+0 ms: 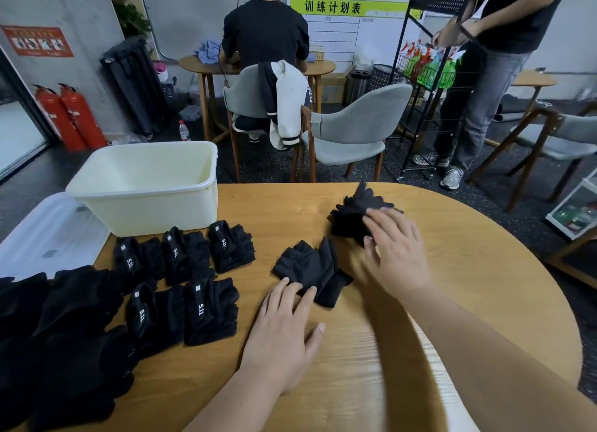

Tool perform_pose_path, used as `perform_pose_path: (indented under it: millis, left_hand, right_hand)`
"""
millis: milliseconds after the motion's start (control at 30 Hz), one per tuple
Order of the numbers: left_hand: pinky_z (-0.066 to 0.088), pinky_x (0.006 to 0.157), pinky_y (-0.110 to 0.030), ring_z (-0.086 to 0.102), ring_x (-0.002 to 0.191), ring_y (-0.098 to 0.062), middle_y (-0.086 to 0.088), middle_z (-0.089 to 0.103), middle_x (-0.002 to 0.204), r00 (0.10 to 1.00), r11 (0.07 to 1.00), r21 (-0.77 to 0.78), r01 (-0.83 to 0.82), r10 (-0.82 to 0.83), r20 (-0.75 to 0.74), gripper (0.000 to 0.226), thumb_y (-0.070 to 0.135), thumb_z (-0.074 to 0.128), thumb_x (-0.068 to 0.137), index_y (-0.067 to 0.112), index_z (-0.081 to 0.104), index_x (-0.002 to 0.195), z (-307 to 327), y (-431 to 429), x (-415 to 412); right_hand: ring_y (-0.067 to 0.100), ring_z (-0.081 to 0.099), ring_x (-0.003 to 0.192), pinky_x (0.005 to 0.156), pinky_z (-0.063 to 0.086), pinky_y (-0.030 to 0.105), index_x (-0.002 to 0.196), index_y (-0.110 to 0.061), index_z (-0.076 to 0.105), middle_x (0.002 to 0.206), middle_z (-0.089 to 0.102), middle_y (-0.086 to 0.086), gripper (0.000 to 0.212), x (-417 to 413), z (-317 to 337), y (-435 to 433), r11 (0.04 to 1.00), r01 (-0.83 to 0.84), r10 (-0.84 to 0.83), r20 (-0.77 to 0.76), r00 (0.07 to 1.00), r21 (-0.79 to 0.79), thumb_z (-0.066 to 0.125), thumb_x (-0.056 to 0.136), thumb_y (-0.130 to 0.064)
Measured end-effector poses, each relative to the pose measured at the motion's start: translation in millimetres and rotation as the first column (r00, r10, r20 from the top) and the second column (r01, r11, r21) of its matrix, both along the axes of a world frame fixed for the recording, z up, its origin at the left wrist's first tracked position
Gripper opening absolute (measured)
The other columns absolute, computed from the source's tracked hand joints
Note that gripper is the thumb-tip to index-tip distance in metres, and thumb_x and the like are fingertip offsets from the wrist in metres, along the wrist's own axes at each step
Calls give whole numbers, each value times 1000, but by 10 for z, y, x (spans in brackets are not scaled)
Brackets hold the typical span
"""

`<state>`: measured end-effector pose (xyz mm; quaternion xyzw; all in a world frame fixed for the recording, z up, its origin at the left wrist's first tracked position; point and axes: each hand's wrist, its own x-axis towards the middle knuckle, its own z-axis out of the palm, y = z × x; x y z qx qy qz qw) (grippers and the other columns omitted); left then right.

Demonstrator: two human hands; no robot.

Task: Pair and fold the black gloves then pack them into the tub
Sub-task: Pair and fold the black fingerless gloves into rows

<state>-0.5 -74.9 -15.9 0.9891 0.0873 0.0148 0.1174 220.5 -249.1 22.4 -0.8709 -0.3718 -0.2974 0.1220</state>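
The wide, light brown wooden surface [452, 318] with a round edge holds everything. At its far left stands the big cream plastic tub [145, 186], and no gloves show inside it. A clear plastic lid [42, 231] lies flat just beside the tub.

At the near left is a big loose pile of black gloves [64, 334]. Next to it, five folded black pairs with white labels [193, 270] lie in two rows, near the tub but not in it.

On the far right sits a small heap of black gloves [349, 218]. Between that heap and the folded pairs lies one flat black glove [307, 266], slanted, with one end pointing to the near right.

The left hand [284, 328] lies flat with straight fingers, and its fingertips [284, 284] press the near edge of the flat glove. Its grip is wide open and holds nothing.

The right hand [397, 247] is blurry. Its fingers are spread over the near side of the small heap, and its grip looks open with nothing caught in it.

The small heap lies just ahead of the right hand, on the far side, so that hand is much nearer to it. I think the next glove for a pair comes from there.
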Motion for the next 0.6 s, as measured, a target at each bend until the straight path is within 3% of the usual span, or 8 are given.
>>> perform_pose_path:
  millis: [100,267,467,600]
  left_hand:
    - [10,132,-47,-15,161,-18,5,6,171,1000,1000,28,-13,13,18,68,63,15,107,32,9,168,5,-3,-7]
    - [-1,133,-43,-1,160,-12,14,11,173,993,989,98,109,-113,35,67,61,13,109,30,11,169,18,3,-21]
    - [7,133,-41,6,159,-15,12,21,166,998,998,49,38,-41,53,66,61,18,108,32,15,168,-22,11,-10]
    - [17,131,-43,8,157,-19,6,23,160,998,999,36,-19,17,55,66,63,22,106,35,17,166,-24,2,-20]
  right_hand:
    - [22,55,132,107,45,43,125,-18,75,132,70,-2,30,-186,-276,-167,992,-86,82,-54,995,-91,60,102,-30]
    - [20,64,113,93,49,36,102,-21,79,110,74,-8,9,-355,-512,-272,998,-62,65,-114,991,29,73,96,-18]
    - [24,61,98,81,49,35,113,-15,72,105,70,-1,30,-441,-486,-235,994,77,-65,-143,988,81,76,88,2]
    - [26,57,99,83,51,37,122,-9,70,110,60,7,41,-590,-466,-254,989,48,-31,-118,993,139,67,84,6]
